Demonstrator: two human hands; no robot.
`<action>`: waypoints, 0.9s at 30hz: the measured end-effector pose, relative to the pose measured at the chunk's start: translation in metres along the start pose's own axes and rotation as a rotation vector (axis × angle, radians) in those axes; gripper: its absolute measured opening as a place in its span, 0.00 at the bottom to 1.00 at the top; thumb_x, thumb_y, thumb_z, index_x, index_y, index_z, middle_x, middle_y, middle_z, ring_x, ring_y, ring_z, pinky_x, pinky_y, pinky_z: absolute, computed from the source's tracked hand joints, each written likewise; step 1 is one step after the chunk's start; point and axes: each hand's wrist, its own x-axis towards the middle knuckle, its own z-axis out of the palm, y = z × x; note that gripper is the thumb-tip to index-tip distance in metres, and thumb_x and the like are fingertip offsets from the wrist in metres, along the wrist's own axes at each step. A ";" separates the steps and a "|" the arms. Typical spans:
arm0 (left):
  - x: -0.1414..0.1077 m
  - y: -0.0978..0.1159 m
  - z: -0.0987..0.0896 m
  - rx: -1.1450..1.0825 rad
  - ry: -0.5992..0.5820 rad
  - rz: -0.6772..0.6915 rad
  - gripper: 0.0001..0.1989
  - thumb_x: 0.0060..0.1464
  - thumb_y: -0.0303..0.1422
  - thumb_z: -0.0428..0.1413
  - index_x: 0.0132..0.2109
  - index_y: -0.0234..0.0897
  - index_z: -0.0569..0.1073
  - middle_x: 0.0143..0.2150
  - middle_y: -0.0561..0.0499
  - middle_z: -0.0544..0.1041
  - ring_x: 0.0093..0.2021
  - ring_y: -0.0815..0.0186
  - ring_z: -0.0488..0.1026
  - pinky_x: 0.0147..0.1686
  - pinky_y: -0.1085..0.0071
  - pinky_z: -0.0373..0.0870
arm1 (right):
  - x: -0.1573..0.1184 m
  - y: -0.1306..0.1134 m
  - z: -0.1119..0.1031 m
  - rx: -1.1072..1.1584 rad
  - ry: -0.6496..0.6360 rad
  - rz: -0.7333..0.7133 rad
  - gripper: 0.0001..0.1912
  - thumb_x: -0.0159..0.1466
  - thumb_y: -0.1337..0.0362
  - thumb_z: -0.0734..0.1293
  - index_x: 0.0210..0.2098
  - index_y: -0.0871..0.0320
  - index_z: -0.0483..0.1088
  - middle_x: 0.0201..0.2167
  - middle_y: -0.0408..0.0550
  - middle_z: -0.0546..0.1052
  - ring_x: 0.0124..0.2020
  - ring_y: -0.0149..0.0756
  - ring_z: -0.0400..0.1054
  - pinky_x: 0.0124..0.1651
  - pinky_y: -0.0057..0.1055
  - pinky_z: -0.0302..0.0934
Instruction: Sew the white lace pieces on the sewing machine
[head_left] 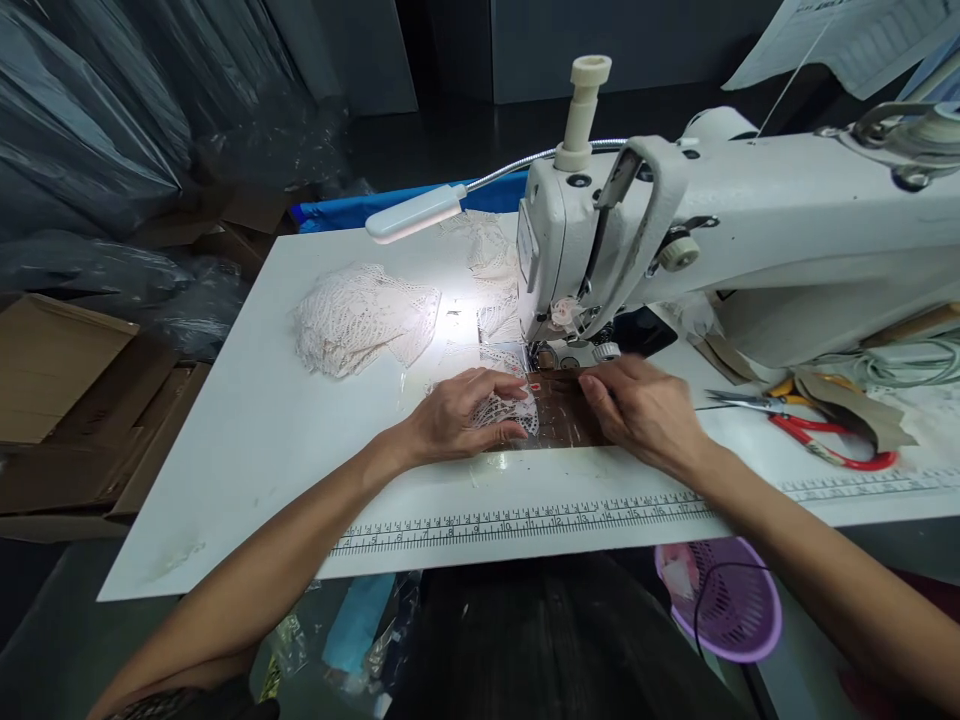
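Observation:
A white sewing machine (pixel 555 240) stands on the table, its needle area lit by a lamp. My left hand (pixel 469 415) lies on a piece of white lace (pixel 502 412) just in front of the presser foot (pixel 534 352), thumb and fingers apart. To the right, over the brown bed plate (pixel 566 415), my right hand (pixel 637 405) is curled and slightly blurred, thumb against the fingers. Whatever it pinches is hidden. More lace (pixel 491 260) lies behind the needle, and a bunched lace piece (pixel 360 315) rests to the left.
Red-handled scissors (pixel 832 440) and a yellow-handled pair (pixel 780 400) lie to the right. A printed ruler (pixel 480 527) runs along the front edge. The lamp (pixel 416 213) hangs above the table. Below stands a purple basket (pixel 739 610). Cardboard boxes (pixel 60 370) are at left.

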 end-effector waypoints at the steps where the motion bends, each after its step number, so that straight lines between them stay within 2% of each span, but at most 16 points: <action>1: 0.003 -0.001 -0.004 0.062 0.008 0.064 0.16 0.56 0.38 0.60 0.48 0.36 0.70 0.42 0.47 0.79 0.44 0.64 0.77 0.42 0.64 0.77 | -0.004 0.008 -0.003 -0.069 0.041 -0.002 0.21 0.70 0.54 0.53 0.41 0.61 0.72 0.40 0.61 0.73 0.39 0.50 0.66 0.37 0.41 0.57; 3: 0.010 -0.003 -0.012 0.206 0.042 0.122 0.08 0.59 0.35 0.57 0.43 0.37 0.73 0.41 0.48 0.79 0.43 0.65 0.77 0.41 0.64 0.77 | -0.008 0.019 -0.007 -0.080 0.062 -0.025 0.18 0.69 0.58 0.56 0.45 0.62 0.71 0.46 0.63 0.71 0.46 0.55 0.63 0.42 0.47 0.59; 5: 0.015 -0.005 -0.021 0.327 0.016 0.146 0.06 0.60 0.33 0.55 0.40 0.36 0.74 0.39 0.48 0.80 0.39 0.65 0.77 0.38 0.64 0.76 | -0.009 0.020 -0.006 0.051 0.017 -0.083 0.16 0.69 0.62 0.57 0.46 0.63 0.71 0.44 0.62 0.72 0.47 0.52 0.64 0.46 0.47 0.61; 7: 0.017 -0.003 -0.027 0.371 -0.097 0.168 0.06 0.59 0.33 0.56 0.40 0.36 0.75 0.38 0.48 0.79 0.38 0.64 0.76 0.37 0.65 0.75 | -0.007 0.012 -0.001 0.213 -0.040 -0.159 0.15 0.68 0.64 0.57 0.46 0.62 0.71 0.43 0.59 0.73 0.47 0.47 0.65 0.49 0.45 0.62; 10: 0.012 0.004 -0.032 0.344 -0.300 0.163 0.11 0.58 0.35 0.56 0.46 0.36 0.74 0.44 0.45 0.78 0.44 0.62 0.75 0.42 0.64 0.74 | 0.000 -0.001 0.011 0.351 -0.111 -0.280 0.16 0.68 0.66 0.57 0.51 0.60 0.69 0.46 0.56 0.72 0.50 0.45 0.64 0.53 0.44 0.62; 12: 0.006 0.007 -0.029 0.383 -0.356 0.163 0.09 0.60 0.33 0.54 0.46 0.36 0.74 0.46 0.44 0.77 0.44 0.62 0.75 0.42 0.63 0.73 | 0.004 -0.005 0.018 0.371 -0.155 -0.346 0.17 0.67 0.67 0.58 0.54 0.58 0.68 0.49 0.54 0.71 0.52 0.45 0.62 0.54 0.46 0.61; 14: 0.001 0.006 -0.024 0.477 -0.311 0.174 0.07 0.62 0.29 0.50 0.42 0.35 0.73 0.42 0.45 0.78 0.40 0.64 0.75 0.39 0.64 0.71 | 0.006 -0.005 0.023 0.380 -0.170 -0.371 0.17 0.66 0.67 0.59 0.53 0.58 0.69 0.49 0.54 0.71 0.52 0.46 0.61 0.55 0.48 0.60; 16: 0.000 0.001 -0.018 0.559 -0.205 0.187 0.07 0.62 0.26 0.49 0.39 0.35 0.72 0.37 0.48 0.79 0.35 0.65 0.74 0.36 0.64 0.69 | 0.005 -0.002 0.025 0.433 -0.163 -0.362 0.15 0.66 0.67 0.60 0.51 0.57 0.70 0.48 0.54 0.70 0.52 0.45 0.61 0.55 0.48 0.60; 19: 0.004 -0.004 -0.014 0.607 -0.095 0.192 0.06 0.62 0.26 0.50 0.37 0.37 0.71 0.33 0.50 0.79 0.31 0.66 0.73 0.35 0.63 0.66 | 0.001 0.002 0.024 0.525 -0.166 -0.376 0.15 0.64 0.68 0.61 0.49 0.55 0.71 0.49 0.53 0.70 0.53 0.42 0.62 0.56 0.47 0.58; 22: 0.010 -0.001 -0.014 0.625 -0.066 0.197 0.05 0.61 0.27 0.52 0.37 0.38 0.71 0.32 0.52 0.78 0.30 0.67 0.72 0.35 0.64 0.64 | -0.003 0.001 0.022 0.462 -0.197 -0.405 0.17 0.63 0.68 0.62 0.49 0.53 0.73 0.47 0.51 0.70 0.53 0.44 0.60 0.55 0.48 0.57; 27: 0.005 0.021 -0.010 0.674 -0.077 0.229 0.04 0.59 0.25 0.54 0.40 0.38 0.72 0.31 0.52 0.77 0.29 0.68 0.71 0.34 0.65 0.62 | -0.003 -0.003 0.021 0.348 -0.218 -0.405 0.17 0.62 0.66 0.63 0.49 0.54 0.74 0.47 0.53 0.69 0.50 0.47 0.60 0.52 0.48 0.56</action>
